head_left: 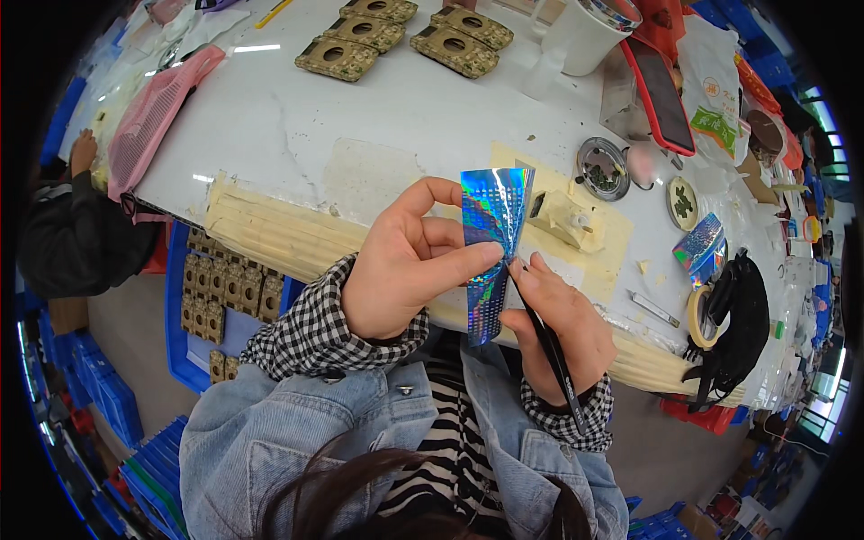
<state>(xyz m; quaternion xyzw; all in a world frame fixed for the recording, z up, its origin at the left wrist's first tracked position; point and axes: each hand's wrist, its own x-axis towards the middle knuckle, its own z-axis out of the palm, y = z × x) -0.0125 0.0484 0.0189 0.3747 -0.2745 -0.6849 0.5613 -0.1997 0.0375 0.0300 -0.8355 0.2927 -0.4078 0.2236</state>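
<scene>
In front of my chest, my left hand [409, 261] pinches a shiny blue holographic sticker sheet [495, 202] between thumb and fingers. The sheet is upright and bowed, with rows of small marks on it. My right hand [562, 324] grips black tweezers [551, 355], their tip up against the sheet's right edge beside my left thumb. Whether the tip has hold of a sticker is too small to tell. Just beyond my hands, a tan block-like fixture [569, 220] sits on yellow tape on the white table [297, 162].
Several camouflage model tank hulls [337, 58] lie at the far side. At the right are a round metal dish [603, 168], a red-cased phone [661, 99], a tape roll [706, 315] and a black cloth item [740, 315]. A blue crate [184, 355] of tan parts stands low left. A co-worker's hand [84, 151] shows far left.
</scene>
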